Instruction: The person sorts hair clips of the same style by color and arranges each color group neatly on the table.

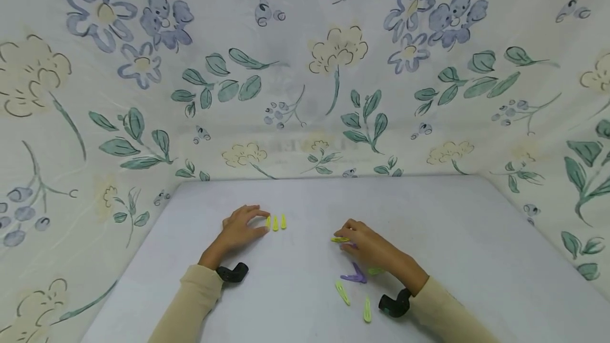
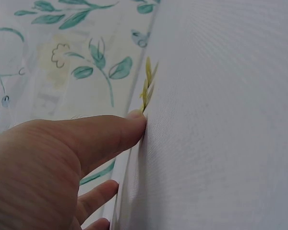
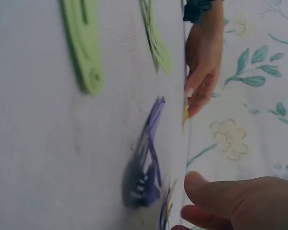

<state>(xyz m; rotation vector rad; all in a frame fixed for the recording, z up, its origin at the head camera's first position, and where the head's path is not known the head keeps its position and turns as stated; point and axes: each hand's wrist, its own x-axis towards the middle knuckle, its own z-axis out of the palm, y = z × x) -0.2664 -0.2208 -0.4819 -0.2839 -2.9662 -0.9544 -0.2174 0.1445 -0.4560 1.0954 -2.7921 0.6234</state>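
Note:
My left hand [image 1: 242,226] is at the left end of a short row of yellow snap hair clips. Its thumb and index finger pinch the leftmost yellow hair clip [image 1: 268,222] at its two ends. Beside it stand a second clip [image 1: 275,223] and a third clip [image 1: 283,221]. In the left wrist view the thumb tip meets the yellow clips [image 2: 146,91]. My right hand [image 1: 364,242] reaches over another yellow hair clip [image 1: 340,239], thumb and fingers spread around it. A purple clip [image 1: 351,245] lies partly hidden under those fingers.
Near my right wrist lie an opened-out purple clip [image 1: 355,274], a lime clip [image 1: 342,293], another lime clip [image 1: 367,309] and a green clip [image 1: 376,270] partly covered by the arm. A floral cloth [image 1: 305,94] rises behind the white table [image 1: 305,290].

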